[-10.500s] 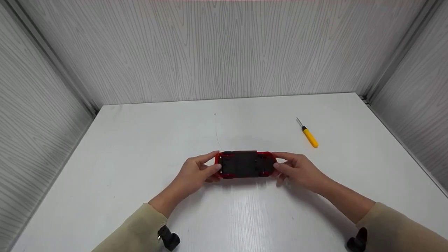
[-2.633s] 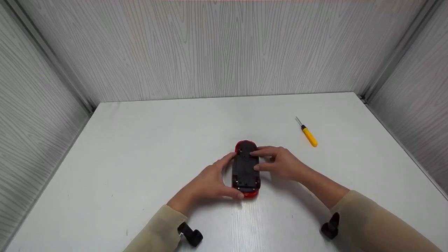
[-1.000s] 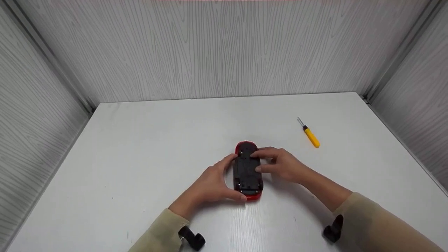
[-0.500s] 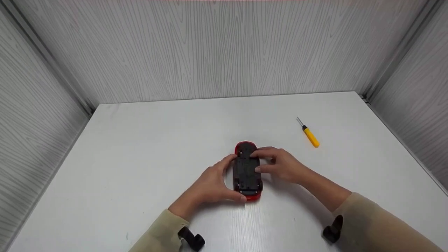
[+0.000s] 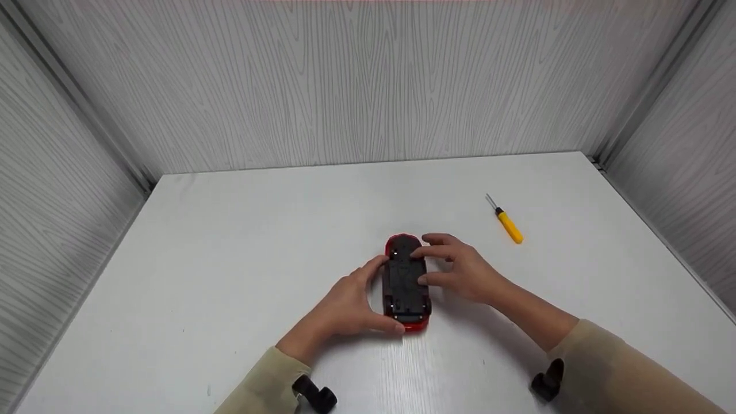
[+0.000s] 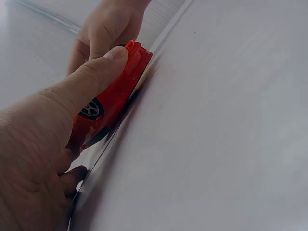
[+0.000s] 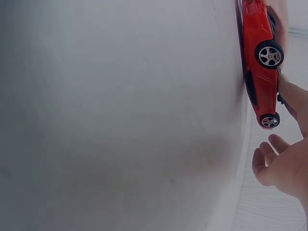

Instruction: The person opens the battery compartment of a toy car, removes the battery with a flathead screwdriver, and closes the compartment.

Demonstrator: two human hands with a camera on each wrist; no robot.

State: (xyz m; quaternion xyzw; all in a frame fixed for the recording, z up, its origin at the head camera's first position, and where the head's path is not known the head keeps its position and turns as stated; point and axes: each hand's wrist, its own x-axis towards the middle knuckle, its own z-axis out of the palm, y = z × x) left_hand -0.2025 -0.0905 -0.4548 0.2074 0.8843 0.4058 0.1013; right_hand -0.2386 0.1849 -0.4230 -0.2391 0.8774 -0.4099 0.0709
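A red toy car (image 5: 407, 287) lies upside down on the white table, its black underside up and its length running away from me. My left hand (image 5: 348, 305) grips it, thumb on the near end and fingers along the left side; the left wrist view shows that thumb against the red body (image 6: 115, 101). My right hand (image 5: 466, 273) touches the underside with spread thumb and index finger. Its other fingers are off the car. From the right wrist view, the wheels (image 7: 269, 54) and a small dark piece (image 7: 280, 99) by my right hand are visible; its kind I cannot tell.
A screwdriver (image 5: 509, 226) with a yellow handle lies on the table (image 5: 259, 230) beyond my right hand, its tip pointing away. Pale wood-grain panels (image 5: 368, 80) stand behind the table and at both sides.
The car has turned from crosswise, held at both ends, to lengthwise. Over the last half second, one right-hand finger has lifted away from the car's side; the rest stays nearly still.
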